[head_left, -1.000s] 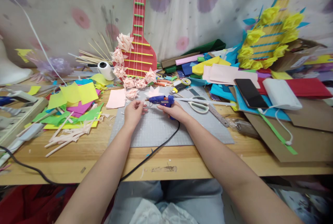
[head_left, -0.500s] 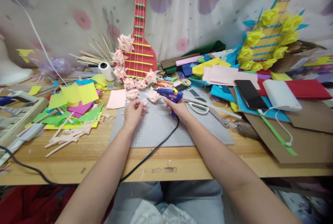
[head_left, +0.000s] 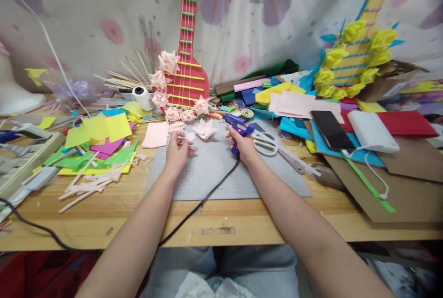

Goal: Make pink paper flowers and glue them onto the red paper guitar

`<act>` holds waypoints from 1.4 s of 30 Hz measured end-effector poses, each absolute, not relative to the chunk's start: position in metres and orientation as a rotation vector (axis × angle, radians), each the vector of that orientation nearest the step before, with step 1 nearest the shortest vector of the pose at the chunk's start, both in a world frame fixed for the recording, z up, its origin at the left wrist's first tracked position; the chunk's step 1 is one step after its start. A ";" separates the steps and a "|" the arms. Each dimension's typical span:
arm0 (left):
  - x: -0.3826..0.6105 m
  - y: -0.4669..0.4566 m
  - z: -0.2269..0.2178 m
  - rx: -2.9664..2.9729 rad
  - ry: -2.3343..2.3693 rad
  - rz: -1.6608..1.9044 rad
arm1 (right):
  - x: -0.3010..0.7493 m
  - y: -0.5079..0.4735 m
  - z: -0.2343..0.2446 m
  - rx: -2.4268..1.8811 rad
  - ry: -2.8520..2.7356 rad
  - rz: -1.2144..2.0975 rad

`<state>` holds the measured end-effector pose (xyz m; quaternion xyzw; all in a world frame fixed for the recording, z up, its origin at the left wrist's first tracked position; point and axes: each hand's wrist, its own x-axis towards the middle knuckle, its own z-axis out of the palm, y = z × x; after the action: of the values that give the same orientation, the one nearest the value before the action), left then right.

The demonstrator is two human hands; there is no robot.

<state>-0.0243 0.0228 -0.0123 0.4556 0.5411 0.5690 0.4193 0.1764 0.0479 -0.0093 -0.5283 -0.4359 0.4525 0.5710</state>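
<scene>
A blue hot glue gun [head_left: 239, 125] is gripped in my right hand [head_left: 245, 145], its nozzle pointing left and its black cord trailing down over the mat. Between the fingertips of my left hand [head_left: 179, 148] is a small pale pink petal [head_left: 190, 137], pinched at its edge. A pink paper flower [head_left: 205, 129] sits on the grey cutting mat [head_left: 207, 182] between and just beyond my hands. Another pink flower [head_left: 176, 126] lies behind my left fingers. The red paper guitar [head_left: 188, 76], trimmed with pink flowers, leans upright against the curtain.
Scissors [head_left: 266, 143] and a ruler [head_left: 290, 160] lie right of my right hand. A phone [head_left: 332, 129] and white power bank [head_left: 373, 131] rest on coloured sheets. Left are paper scraps [head_left: 100, 175], a pink square [head_left: 155, 134] and a power strip [head_left: 31, 155]. A yellow guitar [head_left: 356, 60] stands back right.
My right hand has drawn the glue gun to the right, away from the pink flower, which now shows fully. My left hand keeps its pinch. The view has shifted slightly.
</scene>
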 end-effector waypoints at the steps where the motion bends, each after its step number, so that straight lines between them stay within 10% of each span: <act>1: -0.023 0.022 -0.012 1.140 1.349 1.401 | 0.176 0.048 -0.010 -1.236 -1.021 1.077; 29: -0.031 0.027 0.000 1.488 1.845 1.467 | 0.180 0.057 -0.014 -1.058 -0.789 1.228; 42: 0.014 0.040 0.021 0.405 1.442 1.406 | 0.181 0.058 -0.015 -1.068 -0.746 1.239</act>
<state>0.0138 0.0398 0.0208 0.1689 0.6006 0.5858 0.5173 0.1809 0.0583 -0.0145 -0.4649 -0.3249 0.5392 0.6225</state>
